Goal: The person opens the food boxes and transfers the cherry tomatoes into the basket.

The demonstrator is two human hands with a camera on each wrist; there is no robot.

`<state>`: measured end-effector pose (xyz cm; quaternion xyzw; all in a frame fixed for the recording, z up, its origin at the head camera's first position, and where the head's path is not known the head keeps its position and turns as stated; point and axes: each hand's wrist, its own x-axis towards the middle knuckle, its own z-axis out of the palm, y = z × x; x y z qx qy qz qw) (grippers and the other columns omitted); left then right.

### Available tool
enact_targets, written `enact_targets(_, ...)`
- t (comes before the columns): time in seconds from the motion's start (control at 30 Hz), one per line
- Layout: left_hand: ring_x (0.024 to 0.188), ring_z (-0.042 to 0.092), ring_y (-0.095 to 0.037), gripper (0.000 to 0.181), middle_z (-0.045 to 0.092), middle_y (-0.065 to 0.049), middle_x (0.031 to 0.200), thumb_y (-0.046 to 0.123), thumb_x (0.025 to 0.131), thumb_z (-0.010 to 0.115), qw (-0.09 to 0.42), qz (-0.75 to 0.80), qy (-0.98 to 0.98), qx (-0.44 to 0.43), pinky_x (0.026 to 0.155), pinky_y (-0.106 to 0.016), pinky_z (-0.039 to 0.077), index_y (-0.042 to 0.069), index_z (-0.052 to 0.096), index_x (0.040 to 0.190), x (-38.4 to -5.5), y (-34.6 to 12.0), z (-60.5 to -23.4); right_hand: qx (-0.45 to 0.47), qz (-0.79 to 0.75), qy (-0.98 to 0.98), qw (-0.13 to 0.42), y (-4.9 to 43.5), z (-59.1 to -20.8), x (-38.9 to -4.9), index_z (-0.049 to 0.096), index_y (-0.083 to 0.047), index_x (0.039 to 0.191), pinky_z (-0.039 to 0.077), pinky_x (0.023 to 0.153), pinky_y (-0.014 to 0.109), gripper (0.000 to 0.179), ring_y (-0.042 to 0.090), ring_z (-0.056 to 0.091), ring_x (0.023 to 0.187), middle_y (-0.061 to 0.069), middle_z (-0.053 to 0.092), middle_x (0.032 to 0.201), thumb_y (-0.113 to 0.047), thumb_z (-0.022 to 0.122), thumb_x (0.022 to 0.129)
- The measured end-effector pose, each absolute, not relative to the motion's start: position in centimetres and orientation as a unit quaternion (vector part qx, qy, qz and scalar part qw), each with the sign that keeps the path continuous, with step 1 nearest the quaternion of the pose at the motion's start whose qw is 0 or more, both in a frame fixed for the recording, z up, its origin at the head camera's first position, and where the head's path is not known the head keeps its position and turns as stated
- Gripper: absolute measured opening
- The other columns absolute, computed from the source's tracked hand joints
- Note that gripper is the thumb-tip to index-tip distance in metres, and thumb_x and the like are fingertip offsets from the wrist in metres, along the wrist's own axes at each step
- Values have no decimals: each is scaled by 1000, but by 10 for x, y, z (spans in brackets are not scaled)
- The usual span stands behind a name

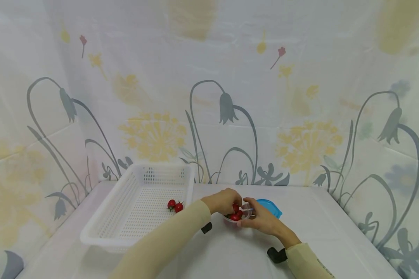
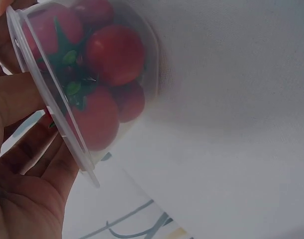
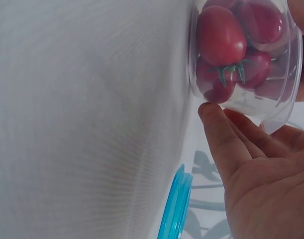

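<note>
A clear plastic tub (image 2: 152, 55) holding several red cherry tomatoes (image 3: 221, 36) with green stems stands on the table. My right hand (image 1: 263, 221) grips its right side, thumb near and fingers behind. From the left my left hand (image 1: 224, 200) reaches over the rim with its fingers down inside. In the left wrist view, a bit of red and green shows between the thumb and fingers of the left hand (image 2: 30, 194), so it appears to pinch a cherry tomato; most of that is hidden. A blue lid (image 1: 269, 208) lies just behind the right hand.
A white perforated basket (image 1: 85, 234) stands on the left, with two cherry tomatoes (image 1: 175, 206) at its right side. The white table (image 1: 237, 259) meets a flower-printed cloth (image 1: 209, 58) at the back. Black camera mounts (image 1: 277, 255) sit at the wrists.
</note>
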<state>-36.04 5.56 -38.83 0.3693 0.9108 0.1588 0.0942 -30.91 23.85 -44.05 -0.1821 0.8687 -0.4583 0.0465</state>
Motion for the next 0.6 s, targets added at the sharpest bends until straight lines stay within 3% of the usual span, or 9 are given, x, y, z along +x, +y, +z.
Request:
enact_targets(0.47, 77, 57, -9, 28, 61, 0, 91, 1, 81, 73, 114, 222, 897, 366, 62, -18, 51, 6, 68, 109, -358, 46, -373, -173, -450, 875, 48, 238, -441, -311, 33, -6, 142, 49, 90, 41, 85, 27, 57, 112, 11, 55, 126, -39, 77, 78)
enact_targets(0.6, 78, 57, -8, 27, 61, 1, 91, 1, 82, 72, 97, 225, 893, 379, 65, -17, 50, 7, 69, 108, -356, 38, -359, -170, -456, 872, 53, 240, -442, -311, 31, -4, 143, 49, 91, 43, 87, 28, 56, 113, 13, 53, 129, -39, 77, 78)
